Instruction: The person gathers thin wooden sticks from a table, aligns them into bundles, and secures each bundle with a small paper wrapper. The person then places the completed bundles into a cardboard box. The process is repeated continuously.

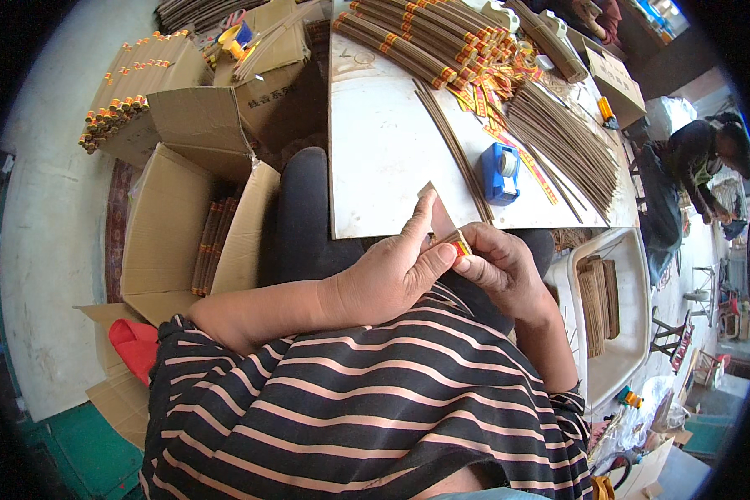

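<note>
My hands meet over my lap, just in front of the white table's near edge. Between them is a short-looking view of a brown incense stick bundle (442, 218), with a red and yellow paper band (462, 247) at its near end. My left hand (396, 262) is closed on it, thumb pressed against the band and index finger stretched along the side. My right hand (502, 265) pinches the band from the right, thumb and fingers together. Most of the bundle's length is hidden or foreshortened. A blue tape dispenser (501, 173) stands on the table beyond my right hand.
Banded bundles (417, 37) and loose brown sticks (562, 142) lie on the white table (383, 133). An open cardboard box (171, 217) holding bundles stands left. Right is a white tub (633, 333) with more sticks. Another person (683, 175) bends at far right.
</note>
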A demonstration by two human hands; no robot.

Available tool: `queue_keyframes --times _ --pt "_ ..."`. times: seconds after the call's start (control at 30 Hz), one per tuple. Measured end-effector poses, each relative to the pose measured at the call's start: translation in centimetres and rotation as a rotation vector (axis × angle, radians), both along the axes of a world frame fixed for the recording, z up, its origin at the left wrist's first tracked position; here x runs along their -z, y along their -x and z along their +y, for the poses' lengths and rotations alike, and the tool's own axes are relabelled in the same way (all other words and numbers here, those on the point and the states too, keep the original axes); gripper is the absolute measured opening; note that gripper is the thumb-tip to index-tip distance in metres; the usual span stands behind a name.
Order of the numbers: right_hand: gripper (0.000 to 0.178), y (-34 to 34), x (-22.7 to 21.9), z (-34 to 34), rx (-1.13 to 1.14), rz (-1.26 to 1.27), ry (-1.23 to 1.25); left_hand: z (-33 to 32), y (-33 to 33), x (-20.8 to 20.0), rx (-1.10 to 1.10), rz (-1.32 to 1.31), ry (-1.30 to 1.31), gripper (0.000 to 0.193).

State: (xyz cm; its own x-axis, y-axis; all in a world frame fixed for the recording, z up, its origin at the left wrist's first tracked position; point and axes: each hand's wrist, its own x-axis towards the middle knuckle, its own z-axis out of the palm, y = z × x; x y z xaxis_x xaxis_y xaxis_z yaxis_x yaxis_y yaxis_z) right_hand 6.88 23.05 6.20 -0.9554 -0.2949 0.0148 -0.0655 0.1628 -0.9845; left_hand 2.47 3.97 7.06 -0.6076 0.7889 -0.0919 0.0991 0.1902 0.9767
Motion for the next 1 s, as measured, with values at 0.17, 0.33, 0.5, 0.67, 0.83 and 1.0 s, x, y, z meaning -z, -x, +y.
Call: queue_keyframes --times 0.17,0.33,0.5,0.67,0.83,1.0 --pt "0.028 0.4 1.0 0.6 -0.106 -0.034 0.144 -0.1 0.1 0.1 0.030 -0.185 -0.081 0.078" --pt "0.029 0.7 0.5 0.9 -0.179 -0.143 0.309 -0.1 0.2 0.0 0.054 -0.330 -0.124 0.082" --pt "0.025 1.1 0.0 0.9 -0.184 -0.081 0.286 0.0 0.3 0.0 0.092 -0.373 -0.137 0.082" --pt "0.022 1.5 -0.9 0.9 -0.185 0.065 0.057 -0.5 0.4 0.4 0.131 -0.374 -0.127 0.081" --pt "0.018 2.3 -1.8 0.9 -0.257 0.413 -0.146 -0.6 0.6 0.1 0.142 -0.416 -0.146 0.080" --pt "0.016 1.8 -2.7 0.7 -0.219 0.337 -0.166 -0.8 0.6 1.2 0.177 -0.451 -0.195 0.076"
